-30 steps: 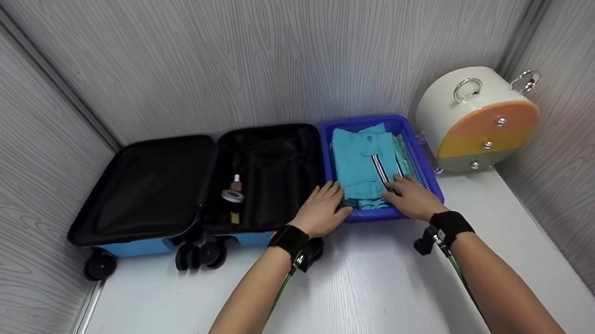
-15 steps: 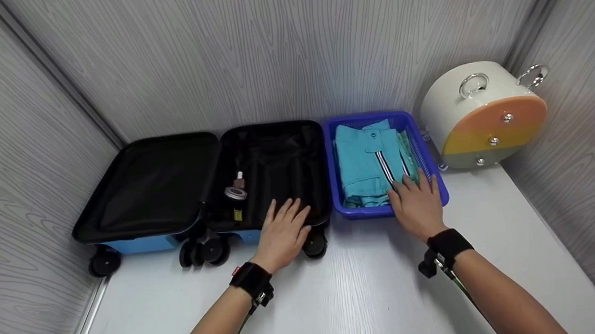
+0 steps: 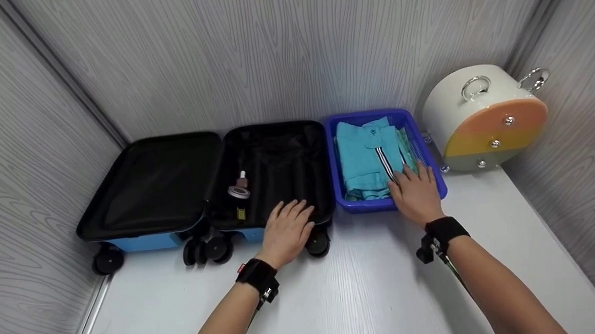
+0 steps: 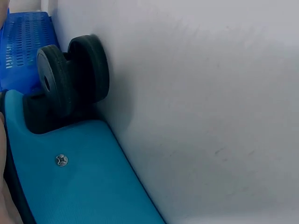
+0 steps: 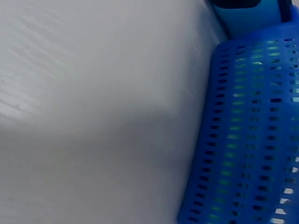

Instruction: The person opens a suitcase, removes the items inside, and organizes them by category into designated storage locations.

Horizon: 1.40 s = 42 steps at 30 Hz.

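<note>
My left hand lies with extended fingers over the front rim of the open suitcase, on its right half. In the left wrist view, the blue suitcase shell and a black double wheel show beside a sliver of the hand. My right hand reaches over the front right of a blue plastic basket, its fingers by folded turquoise clothing with a striped trim. The basket's slotted wall fills the right side of the right wrist view. Neither hand grips a garment.
A small bottle with a white cap and a round tin lie in the suitcase's right half. The black-lined left half lies flat. A white rounded case with a striped front stands right of the basket, near the walls.
My left hand has moved left from the basket's front left corner to the suitcase's front rim. My right hand has shifted slightly right and stays at the basket.
</note>
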Each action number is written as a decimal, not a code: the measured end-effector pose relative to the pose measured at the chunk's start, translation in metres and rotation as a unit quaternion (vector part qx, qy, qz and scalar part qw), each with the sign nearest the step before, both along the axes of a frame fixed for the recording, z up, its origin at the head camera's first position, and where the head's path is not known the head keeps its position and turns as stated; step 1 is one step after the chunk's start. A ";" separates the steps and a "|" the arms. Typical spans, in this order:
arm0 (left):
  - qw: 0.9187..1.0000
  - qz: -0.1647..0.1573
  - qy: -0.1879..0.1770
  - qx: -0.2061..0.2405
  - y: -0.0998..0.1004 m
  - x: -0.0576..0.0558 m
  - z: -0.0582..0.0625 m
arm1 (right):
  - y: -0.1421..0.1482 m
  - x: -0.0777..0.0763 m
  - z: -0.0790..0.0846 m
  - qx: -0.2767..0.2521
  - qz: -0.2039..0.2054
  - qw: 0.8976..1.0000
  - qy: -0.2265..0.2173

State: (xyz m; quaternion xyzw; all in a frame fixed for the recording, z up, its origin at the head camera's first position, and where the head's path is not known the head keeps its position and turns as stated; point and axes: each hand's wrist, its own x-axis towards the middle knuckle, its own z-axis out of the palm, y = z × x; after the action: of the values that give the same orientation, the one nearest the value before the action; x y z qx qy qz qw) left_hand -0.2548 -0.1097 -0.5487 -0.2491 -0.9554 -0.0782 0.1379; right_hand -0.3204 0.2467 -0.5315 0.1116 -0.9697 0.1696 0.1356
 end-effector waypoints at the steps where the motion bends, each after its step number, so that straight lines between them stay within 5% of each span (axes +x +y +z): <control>1: 1.000 -0.001 -0.002 0.004 0.001 0.000 -0.001 | 0.003 -0.004 0.004 0.001 0.002 1.000 0.002; 11: 1.000 -0.011 0.017 0.002 0.002 0.008 -0.006 | 0.062 -0.051 0.103 0.002 -0.066 0.997 0.039; 17: 1.000 -0.018 0.019 -0.017 0.000 0.011 -0.005 | 0.099 -0.064 0.140 -0.021 -0.119 0.992 -0.025; 21: 0.999 -0.015 0.013 -0.026 -0.002 0.013 -0.004 | 0.113 -0.070 0.155 -0.048 -0.127 0.988 -0.076; 30: 0.999 -0.026 0.012 -0.028 0.002 0.016 -0.003 | 0.130 -0.069 0.177 -0.078 -0.065 0.983 -0.154; 42: 0.999 -0.018 0.015 -0.039 0.001 0.016 -0.004 | 0.132 -0.074 0.173 -0.129 -0.047 0.982 -0.126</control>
State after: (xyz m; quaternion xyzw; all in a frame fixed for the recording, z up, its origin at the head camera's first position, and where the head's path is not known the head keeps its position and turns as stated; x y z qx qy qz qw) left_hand -0.2389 -0.1083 -0.5524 -0.2724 -0.9509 -0.0400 0.1411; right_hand -0.3941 0.3788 -0.3582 0.0249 -0.9532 0.2996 0.0330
